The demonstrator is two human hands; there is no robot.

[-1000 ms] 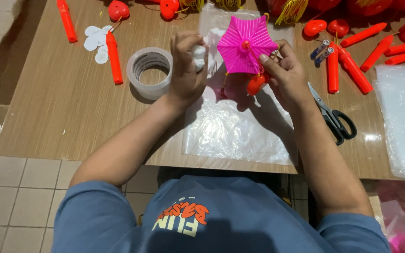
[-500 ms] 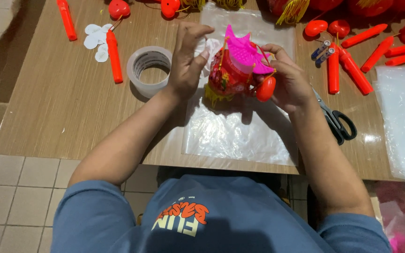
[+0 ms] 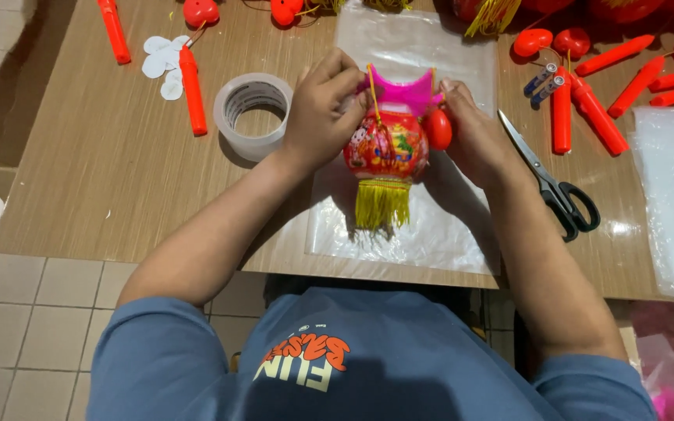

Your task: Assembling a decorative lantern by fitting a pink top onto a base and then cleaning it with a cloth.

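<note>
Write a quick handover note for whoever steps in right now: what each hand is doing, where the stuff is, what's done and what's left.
Left hand: grips the lantern at its upper left, by the pink top.
Right hand: holds its right side, against a red bulb.
Lantern: upright above the plastic sheet, yellow tassel hanging down.
Nearby: tape roll to the left, scissors to the right, red sticks further right.
Done: lantern is opened out round.
Left: it is not bagged or taped; scissors and tape lie untouched.
</note>
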